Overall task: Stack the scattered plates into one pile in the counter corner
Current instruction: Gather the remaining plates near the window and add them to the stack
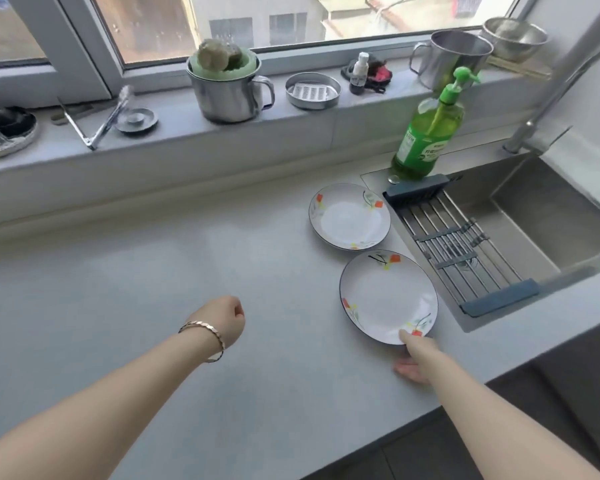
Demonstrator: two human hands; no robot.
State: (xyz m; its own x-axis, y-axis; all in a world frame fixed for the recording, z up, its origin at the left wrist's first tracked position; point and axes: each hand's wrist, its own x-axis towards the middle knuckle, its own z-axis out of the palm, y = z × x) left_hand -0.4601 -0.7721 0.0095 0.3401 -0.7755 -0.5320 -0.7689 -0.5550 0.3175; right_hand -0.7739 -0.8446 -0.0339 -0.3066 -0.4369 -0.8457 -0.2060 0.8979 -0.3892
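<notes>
Two white plates with orange flower prints lie on the grey counter point(187, 289) beside the sink. The far plate point(349, 216) rests flat near the soap bottle. The near plate point(388, 296) is tilted, its front rim raised. My right hand point(414, 358) grips that front rim, thumb on top and fingers underneath. My left hand point(227, 318), with a bracelet on the wrist, hovers over the middle of the counter with its fingers curled in and nothing in it.
A steel sink point(534, 230) with a roll-up drying rack point(458, 244) sits at the right. A green soap bottle point(426, 133) stands at its back corner. The window sill holds a metal mug point(229, 95), a tin point(312, 91), tongs point(97, 123) and another mug point(454, 60).
</notes>
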